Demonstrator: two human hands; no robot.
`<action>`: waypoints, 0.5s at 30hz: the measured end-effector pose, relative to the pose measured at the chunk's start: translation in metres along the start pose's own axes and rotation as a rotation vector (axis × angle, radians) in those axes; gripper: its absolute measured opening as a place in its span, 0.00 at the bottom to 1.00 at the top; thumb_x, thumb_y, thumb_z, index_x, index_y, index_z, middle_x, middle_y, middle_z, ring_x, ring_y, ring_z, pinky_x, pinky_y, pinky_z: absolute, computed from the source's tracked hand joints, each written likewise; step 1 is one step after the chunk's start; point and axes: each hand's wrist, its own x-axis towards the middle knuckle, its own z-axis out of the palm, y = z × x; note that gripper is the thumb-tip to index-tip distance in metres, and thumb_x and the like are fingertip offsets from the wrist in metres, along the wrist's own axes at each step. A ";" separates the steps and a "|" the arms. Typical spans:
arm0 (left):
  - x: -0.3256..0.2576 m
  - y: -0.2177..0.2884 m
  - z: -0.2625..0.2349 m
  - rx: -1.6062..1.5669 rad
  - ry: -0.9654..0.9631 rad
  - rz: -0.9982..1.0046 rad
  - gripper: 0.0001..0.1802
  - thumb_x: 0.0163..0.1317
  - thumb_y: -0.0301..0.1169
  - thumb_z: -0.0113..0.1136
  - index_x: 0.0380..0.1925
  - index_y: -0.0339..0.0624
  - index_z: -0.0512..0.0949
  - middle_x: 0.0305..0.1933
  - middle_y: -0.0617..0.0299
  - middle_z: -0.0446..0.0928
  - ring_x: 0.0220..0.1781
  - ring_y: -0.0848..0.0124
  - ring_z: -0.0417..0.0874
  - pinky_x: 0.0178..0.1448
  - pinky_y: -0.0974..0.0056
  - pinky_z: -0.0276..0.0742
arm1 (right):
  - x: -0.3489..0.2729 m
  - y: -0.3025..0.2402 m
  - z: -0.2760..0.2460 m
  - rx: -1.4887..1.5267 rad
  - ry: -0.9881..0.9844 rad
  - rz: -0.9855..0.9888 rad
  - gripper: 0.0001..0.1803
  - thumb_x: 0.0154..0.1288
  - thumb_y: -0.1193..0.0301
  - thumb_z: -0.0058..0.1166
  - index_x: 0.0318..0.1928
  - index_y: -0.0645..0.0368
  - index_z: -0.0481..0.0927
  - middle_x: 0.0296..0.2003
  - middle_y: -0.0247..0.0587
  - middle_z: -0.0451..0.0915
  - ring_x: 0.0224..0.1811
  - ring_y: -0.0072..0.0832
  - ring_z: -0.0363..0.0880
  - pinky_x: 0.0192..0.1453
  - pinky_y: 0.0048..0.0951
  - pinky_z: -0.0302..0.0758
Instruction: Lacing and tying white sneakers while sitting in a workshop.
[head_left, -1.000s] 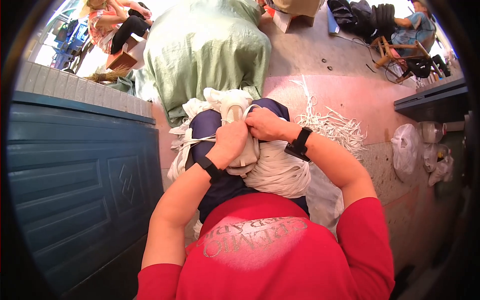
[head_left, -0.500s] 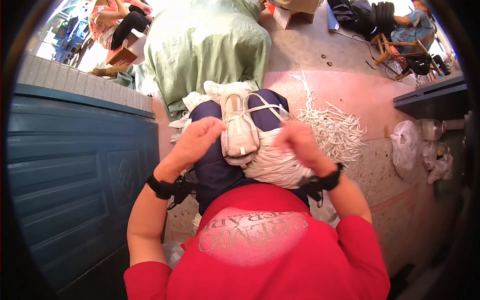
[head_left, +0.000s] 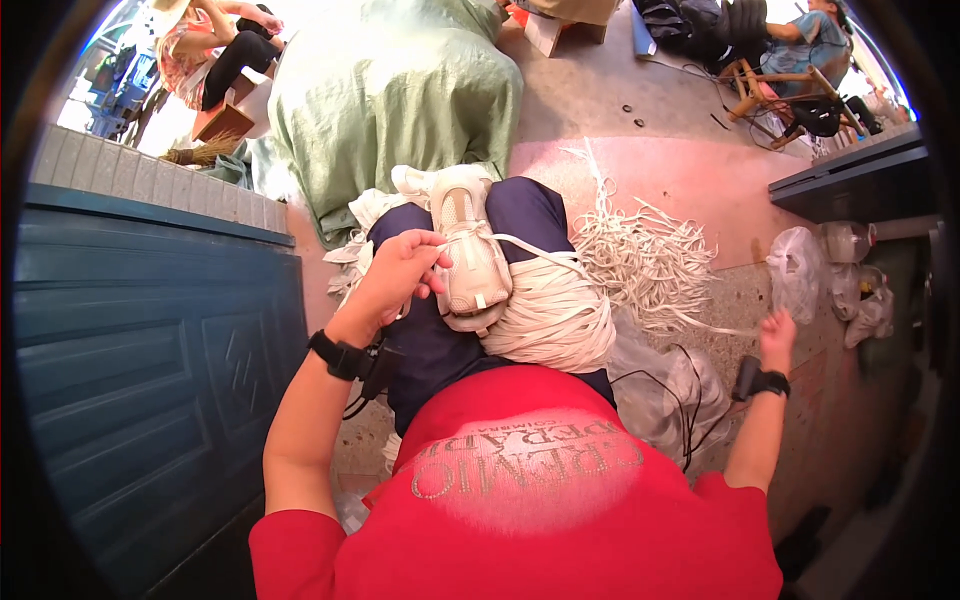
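White shoe upper (head_left: 468, 250) is seen at the centre of the frame, resting on the dark-trousered lap (head_left: 440, 350), its long axis running from the upper middle of the frame down toward the red shirt (head_left: 520, 520). A white strap (head_left: 545, 255) is led from its laced middle rightward, over the coil of white straps (head_left: 555, 315) that touches the upper's right side.

The left hand (head_left: 400, 275) is placed against the upper's left flank, with its fingers (head_left: 430, 245) curled and pressed on the material; the upper lies just to the right of those fingertips, in contact with them, so it is steadied rather than lifted. This hand is much the nearer of the two.

The right hand (head_left: 778, 330) is held well apart, at the right of the frame, near a clear plastic bag (head_left: 795, 275). Its fingers look drawn together, and a thin pale strand seems to run toward it from the loose heap of straps (head_left: 645, 255), but whether that strand is pinched cannot be told at this size.

A green cloth-covered bundle (head_left: 400, 100) is seen above the lap, and a blue panelled door (head_left: 150, 340) fills the left of the frame.
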 end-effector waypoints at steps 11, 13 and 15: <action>0.075 -0.023 0.011 0.402 0.223 0.355 0.11 0.56 0.34 0.55 0.29 0.37 0.76 0.23 0.56 0.77 0.26 0.67 0.77 0.33 0.62 0.72 | -0.239 0.222 0.370 -1.982 -1.305 -0.516 0.24 0.64 0.57 0.37 0.34 0.65 0.80 0.35 0.57 0.78 0.42 0.50 0.76 0.47 0.43 0.71; 0.086 -0.017 0.016 0.857 0.370 0.493 0.11 0.56 0.37 0.53 0.32 0.42 0.77 0.28 0.51 0.78 0.33 0.57 0.80 0.38 0.56 0.73 | -0.254 0.215 0.370 -1.986 -1.366 -0.505 0.24 0.63 0.57 0.38 0.31 0.63 0.80 0.34 0.57 0.78 0.40 0.49 0.77 0.46 0.44 0.72; 0.096 -0.021 0.013 0.968 0.317 0.449 0.10 0.57 0.37 0.52 0.32 0.44 0.77 0.30 0.51 0.78 0.35 0.54 0.79 0.39 0.54 0.72 | -0.264 0.215 0.353 -1.854 -1.391 -0.726 0.23 0.62 0.57 0.39 0.26 0.62 0.80 0.29 0.56 0.78 0.35 0.50 0.78 0.41 0.44 0.73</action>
